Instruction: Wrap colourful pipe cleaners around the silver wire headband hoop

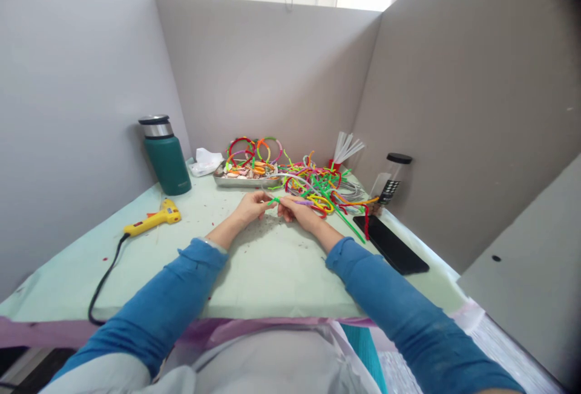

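Near the middle of the table, my left hand (252,207) pinches one end of a small green fuzzy stem piece (273,201). My right hand (294,209) is closed on the same piece from the other side, the two hands a short gap apart. A purple stem (304,203) sticks out by the right fingers, and a pale loop rises behind the hands. Just behind my right hand lies a tangled pile of coloured stems (318,181). A metal tray (245,182) beyond my left hand holds small pieces, with coloured rings (242,152) on top.
A green bottle (167,161) and a yellow glue gun (157,218) with a black cord are on the left. On the right are a black phone (394,247), a clear jar (394,179) and white sticks (347,149). Grey panels (272,67) enclose the table.
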Demonstrator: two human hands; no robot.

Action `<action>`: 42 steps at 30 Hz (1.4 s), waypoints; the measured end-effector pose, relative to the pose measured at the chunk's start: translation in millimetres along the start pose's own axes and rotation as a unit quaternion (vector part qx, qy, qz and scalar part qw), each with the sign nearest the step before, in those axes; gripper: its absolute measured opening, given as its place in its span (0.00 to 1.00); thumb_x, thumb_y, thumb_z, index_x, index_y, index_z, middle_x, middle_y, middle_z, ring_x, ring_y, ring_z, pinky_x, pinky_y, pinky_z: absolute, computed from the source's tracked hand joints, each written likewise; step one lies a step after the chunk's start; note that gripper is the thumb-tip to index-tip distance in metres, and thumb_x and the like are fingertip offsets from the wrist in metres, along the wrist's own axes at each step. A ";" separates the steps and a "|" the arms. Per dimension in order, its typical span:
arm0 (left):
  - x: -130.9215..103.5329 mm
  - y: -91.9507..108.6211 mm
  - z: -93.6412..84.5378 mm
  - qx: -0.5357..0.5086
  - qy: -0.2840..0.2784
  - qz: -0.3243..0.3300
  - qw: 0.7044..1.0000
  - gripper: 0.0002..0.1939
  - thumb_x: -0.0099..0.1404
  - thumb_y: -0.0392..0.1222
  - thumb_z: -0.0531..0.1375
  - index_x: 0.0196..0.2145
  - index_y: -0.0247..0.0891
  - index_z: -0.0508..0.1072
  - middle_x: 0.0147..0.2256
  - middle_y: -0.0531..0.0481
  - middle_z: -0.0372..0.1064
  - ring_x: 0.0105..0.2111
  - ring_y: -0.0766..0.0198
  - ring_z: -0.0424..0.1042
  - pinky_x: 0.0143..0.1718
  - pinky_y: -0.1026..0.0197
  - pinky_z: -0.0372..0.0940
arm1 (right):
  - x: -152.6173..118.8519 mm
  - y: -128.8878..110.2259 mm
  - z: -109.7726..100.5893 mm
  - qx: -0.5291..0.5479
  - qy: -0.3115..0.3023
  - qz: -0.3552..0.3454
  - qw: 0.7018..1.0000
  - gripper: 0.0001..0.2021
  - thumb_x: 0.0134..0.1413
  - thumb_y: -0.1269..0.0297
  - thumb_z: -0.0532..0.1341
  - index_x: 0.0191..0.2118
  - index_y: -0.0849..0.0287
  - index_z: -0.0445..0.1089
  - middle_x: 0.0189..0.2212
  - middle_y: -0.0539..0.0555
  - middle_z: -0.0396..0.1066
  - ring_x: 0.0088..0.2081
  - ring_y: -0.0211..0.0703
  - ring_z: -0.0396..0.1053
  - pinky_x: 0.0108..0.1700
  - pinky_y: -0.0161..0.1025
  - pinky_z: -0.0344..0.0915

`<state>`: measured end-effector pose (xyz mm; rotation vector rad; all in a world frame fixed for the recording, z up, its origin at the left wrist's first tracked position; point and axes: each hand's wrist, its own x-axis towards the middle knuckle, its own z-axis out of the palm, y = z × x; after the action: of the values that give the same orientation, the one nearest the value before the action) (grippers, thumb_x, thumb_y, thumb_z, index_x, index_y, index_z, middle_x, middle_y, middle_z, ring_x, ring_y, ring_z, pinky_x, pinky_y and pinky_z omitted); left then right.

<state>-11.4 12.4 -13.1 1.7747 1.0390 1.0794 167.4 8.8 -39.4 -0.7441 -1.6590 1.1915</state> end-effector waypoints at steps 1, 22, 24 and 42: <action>0.4 -0.7 0.3 -0.014 -0.001 0.008 1.000 0.23 0.45 0.52 0.68 0.33 0.33 0.72 0.21 0.56 0.67 0.14 0.73 0.58 0.16 0.66 0.53 | 0.1 0.0 0.0 -0.003 -0.001 0.000 1.000 0.18 0.56 0.51 0.56 0.25 0.61 0.69 0.21 0.50 0.69 0.17 0.31 0.60 0.20 0.32 0.52; 0.7 -2.6 -1.3 -0.045 -0.032 0.035 0.998 0.21 0.46 0.51 0.69 0.33 0.32 0.74 0.19 0.55 0.66 0.16 0.73 0.60 0.19 0.67 0.54 | 3.8 8.7 -3.9 0.010 -0.014 0.021 1.000 0.20 0.54 0.49 0.57 0.23 0.61 0.70 0.20 0.51 0.68 0.18 0.32 0.60 0.21 0.32 0.53; 0.2 -1.9 -1.2 -0.043 -0.029 0.035 0.998 0.21 0.45 0.51 0.69 0.32 0.32 0.74 0.17 0.56 0.63 0.15 0.72 0.59 0.19 0.67 0.55 | 3.4 7.8 -3.4 0.004 -0.019 0.020 1.000 0.20 0.54 0.49 0.57 0.23 0.61 0.70 0.20 0.51 0.68 0.18 0.32 0.60 0.20 0.32 0.52; -8.8 18.5 -0.1 -0.022 0.001 -0.047 0.999 0.16 0.44 0.47 0.69 0.24 0.33 0.73 0.14 0.55 0.63 0.14 0.72 0.58 0.18 0.66 0.52 | -6.7 -10.6 6.7 -0.088 -0.005 -0.009 0.996 0.18 0.57 0.52 0.55 0.25 0.61 0.69 0.21 0.51 0.68 0.18 0.32 0.58 0.20 0.32 0.53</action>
<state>-9.8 -2.1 1.4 1.6737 1.0805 1.0379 164.2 -3.2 -32.3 -0.8301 -1.7924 1.0465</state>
